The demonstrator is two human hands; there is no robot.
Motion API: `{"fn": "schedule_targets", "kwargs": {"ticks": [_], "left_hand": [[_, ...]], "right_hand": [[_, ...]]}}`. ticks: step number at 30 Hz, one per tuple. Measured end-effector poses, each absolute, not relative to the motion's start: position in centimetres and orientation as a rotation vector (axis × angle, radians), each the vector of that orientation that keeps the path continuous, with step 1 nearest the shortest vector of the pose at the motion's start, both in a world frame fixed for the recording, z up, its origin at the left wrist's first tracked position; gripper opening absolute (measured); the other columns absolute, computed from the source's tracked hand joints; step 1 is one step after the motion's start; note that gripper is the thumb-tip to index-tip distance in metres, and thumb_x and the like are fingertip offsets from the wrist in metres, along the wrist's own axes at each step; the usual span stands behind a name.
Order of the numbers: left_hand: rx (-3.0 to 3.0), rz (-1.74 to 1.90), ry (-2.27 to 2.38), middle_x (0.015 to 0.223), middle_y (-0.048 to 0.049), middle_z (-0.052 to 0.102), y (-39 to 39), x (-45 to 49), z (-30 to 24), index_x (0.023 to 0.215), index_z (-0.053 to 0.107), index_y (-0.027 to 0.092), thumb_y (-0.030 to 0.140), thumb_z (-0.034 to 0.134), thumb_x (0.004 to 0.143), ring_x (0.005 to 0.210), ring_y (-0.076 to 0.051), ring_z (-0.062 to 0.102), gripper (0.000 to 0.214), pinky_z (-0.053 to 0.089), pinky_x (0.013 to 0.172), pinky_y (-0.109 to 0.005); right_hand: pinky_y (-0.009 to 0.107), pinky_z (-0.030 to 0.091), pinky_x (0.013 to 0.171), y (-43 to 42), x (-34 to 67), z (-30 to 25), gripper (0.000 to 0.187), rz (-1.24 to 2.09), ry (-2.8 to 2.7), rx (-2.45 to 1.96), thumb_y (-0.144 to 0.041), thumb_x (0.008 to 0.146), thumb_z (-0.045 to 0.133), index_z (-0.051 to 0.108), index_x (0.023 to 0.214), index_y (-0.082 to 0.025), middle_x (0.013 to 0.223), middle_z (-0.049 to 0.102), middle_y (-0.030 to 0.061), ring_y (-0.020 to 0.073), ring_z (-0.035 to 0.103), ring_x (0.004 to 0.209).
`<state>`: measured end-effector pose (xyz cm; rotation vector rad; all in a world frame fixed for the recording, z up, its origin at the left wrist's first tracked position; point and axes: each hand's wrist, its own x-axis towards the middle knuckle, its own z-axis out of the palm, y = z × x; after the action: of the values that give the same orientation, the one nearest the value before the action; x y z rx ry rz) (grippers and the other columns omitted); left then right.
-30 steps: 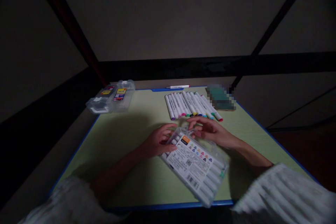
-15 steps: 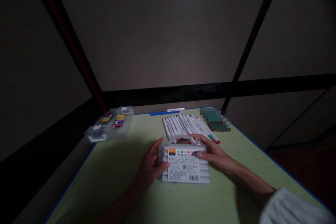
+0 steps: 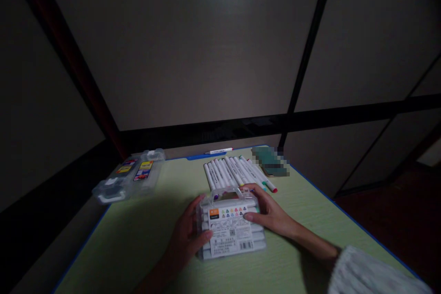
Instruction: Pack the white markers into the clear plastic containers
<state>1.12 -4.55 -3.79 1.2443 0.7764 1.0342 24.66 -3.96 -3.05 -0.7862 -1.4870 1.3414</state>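
Between my two hands is a clear plastic marker case with a carry handle on top and a printed label facing me. White markers lie stacked sideways inside it. My left hand grips its left side, thumb on the front. My right hand closes on the upper right side, thumb at the label's edge and fingers behind. Just beyond the case, a row of loose white markers with coloured ends lies side by side; the case hides some of their near ends.
Two clear plastic cases with colourful labels, seemingly one opened case, lie at the table's far left. A single marker rests along the back edge. A green, partly blurred flat object lies at the back right. The pale green table has blue edging.
The view has shifted, so the table scene sits further left and slightly lower. The marker case tilts a little, its right side higher, with both hands still on it.
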Motion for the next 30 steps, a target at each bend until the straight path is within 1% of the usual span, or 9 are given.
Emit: {"fn": "schedule_targets", "kwargs": {"ticks": [6,10,15,20,25,30], "left_hand": [[1.266,1.020,0.789,0.113,-0.0114,0.061,-4.8,0.8,-4.1,0.131,0.034,0.021,0.032,0.072,0.066,0.100,-0.028,0.060,0.076,0.051,0.079,-0.035],[1.300,0.987,0.776,0.114,-0.0117,0.060,-4.8,0.7,-3.9,0.132,0.030,0.020,0.031,0.070,0.068,0.103,-0.028,0.059,0.076,0.051,0.081,-0.035],[1.313,0.989,0.754,0.116,-0.0112,0.058,-4.8,0.7,-3.5,0.131,0.027,0.021,0.029,0.069,0.070,0.105,-0.028,0.057,0.075,0.050,0.083,-0.036],[1.362,0.944,0.746,0.118,-0.0115,0.057,-4.5,0.5,-3.7,0.131,0.025,0.022,0.029,0.067,0.072,0.109,-0.029,0.055,0.073,0.049,0.086,-0.036],[1.365,0.960,0.723,0.118,-0.0116,0.057,-4.2,0.5,-4.2,0.130,0.027,0.021,0.028,0.068,0.071,0.107,-0.028,0.056,0.072,0.049,0.086,-0.036],[1.358,0.967,0.729,0.116,-0.0126,0.058,-4.1,0.4,-4.6,0.132,0.027,0.019,0.028,0.069,0.070,0.103,-0.028,0.058,0.075,0.050,0.084,-0.037]], "right_hand": [[0.029,0.047,0.072,-4.2,24.7,-3.3,0.048,1.270,-1.532,-0.792,-0.038,0.066,0.070,0.043,0.105,-0.028,0.104,0.050,0.0026,0.0184,0.055,0.090],[0.029,0.047,0.071,-4.3,24.7,-3.5,0.043,1.228,-1.536,-0.792,-0.038,0.069,0.068,0.046,0.104,-0.029,0.103,0.050,0.0023,0.0182,0.055,0.087],[0.033,0.044,0.082,-4.5,24.5,-3.5,0.040,1.159,-1.520,-0.804,-0.038,0.070,0.068,0.050,0.103,-0.029,0.111,0.052,0.0042,0.0207,0.053,0.098],[0.035,0.043,0.084,-4.6,24.4,-3.5,0.036,1.150,-1.479,-0.806,-0.037,0.069,0.069,0.050,0.098,-0.027,0.110,0.055,0.0049,0.0218,0.053,0.101],[0.037,0.041,0.092,-4.3,24.4,-4.0,0.032,1.152,-1.447,-0.718,-0.031,0.069,0.071,0.052,0.095,-0.026,0.116,0.054,0.0056,0.0218,0.049,0.113],[0.034,0.042,0.090,-4.0,24.4,-4.5,0.029,1.138,-1.433,-0.657,-0.026,0.071,0.070,0.054,0.095,-0.025,0.115,0.057,0.0057,0.0204,0.050,0.114]]}}
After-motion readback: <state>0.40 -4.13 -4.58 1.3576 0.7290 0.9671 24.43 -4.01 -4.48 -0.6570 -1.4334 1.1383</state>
